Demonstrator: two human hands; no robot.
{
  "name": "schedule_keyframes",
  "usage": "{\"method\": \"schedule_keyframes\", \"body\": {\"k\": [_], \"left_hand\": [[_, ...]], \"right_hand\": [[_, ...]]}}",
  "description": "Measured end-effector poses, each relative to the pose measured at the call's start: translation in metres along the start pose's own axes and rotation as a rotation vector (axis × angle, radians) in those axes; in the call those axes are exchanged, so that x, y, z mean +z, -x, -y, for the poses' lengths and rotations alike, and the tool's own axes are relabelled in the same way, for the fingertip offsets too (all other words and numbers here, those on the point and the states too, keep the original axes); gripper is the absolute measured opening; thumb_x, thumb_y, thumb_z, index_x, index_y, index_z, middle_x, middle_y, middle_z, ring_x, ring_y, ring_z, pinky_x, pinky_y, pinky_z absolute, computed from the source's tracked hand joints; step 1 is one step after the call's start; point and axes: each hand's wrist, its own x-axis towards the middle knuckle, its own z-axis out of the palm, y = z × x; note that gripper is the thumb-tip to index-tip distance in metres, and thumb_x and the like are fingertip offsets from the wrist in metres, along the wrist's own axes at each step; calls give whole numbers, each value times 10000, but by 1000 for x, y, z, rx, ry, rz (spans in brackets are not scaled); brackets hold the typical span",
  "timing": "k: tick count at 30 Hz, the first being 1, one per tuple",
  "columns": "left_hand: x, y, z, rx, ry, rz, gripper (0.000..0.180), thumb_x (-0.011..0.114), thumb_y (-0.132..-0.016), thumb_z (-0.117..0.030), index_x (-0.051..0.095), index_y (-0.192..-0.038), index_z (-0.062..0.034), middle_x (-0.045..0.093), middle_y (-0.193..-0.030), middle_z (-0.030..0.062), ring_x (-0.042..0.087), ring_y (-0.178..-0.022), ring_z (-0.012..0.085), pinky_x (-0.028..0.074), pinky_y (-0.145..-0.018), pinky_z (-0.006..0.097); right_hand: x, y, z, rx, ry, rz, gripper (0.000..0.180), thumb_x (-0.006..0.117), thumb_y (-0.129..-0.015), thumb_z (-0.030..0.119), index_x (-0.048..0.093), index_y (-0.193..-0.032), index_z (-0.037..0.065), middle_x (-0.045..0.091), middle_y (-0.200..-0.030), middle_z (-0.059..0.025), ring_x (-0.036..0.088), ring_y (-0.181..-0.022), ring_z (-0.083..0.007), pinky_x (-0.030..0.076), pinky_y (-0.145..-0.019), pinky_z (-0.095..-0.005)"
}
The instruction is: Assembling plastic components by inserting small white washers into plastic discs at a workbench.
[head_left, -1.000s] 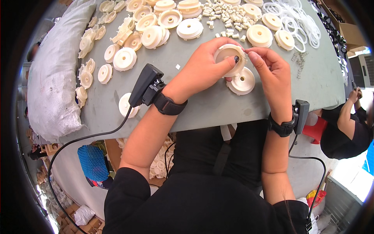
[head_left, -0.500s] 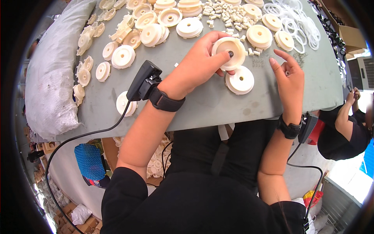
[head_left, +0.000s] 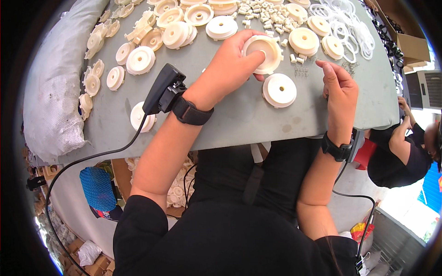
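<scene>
One cream disc [head_left: 271, 51] (dished) in left hand [head_left: 235, 60]

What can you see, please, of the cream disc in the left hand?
The disc looks like cream plastic, round, with a raised rim around a shallow hollow. It is held over the table, tilted, hollow face toward the camera. The left hand grips its left side, thumb in the hollow, other fingers behind; its underside is hidden.
</scene>
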Motion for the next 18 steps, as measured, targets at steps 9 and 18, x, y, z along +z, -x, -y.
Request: {"method": "schedule_keyframes", "body": {"k": [9,18], "left_hand": [[-2,3,11,137,-764,-190,381,565,-733,-249,554,-1066,-65,593,-937,152,600,-791,278,473,-694,407],[9,-3,7,632,-1071,-380,287,641,-742,-309,611,-983,-157,574,-937,30,526,-885,195,345,-772,355]], "right_hand": [[2,4,-3,56,53,-59,201,570,-863,161,634,-1000,28,582,-737,8,472,-594,-41,379,-509,-182],[-2,2,-7,24,110,-5,158,588,-828,113,629,-945,15,628,-806,-31,519,-633,-54,409,-512,-193]]}}
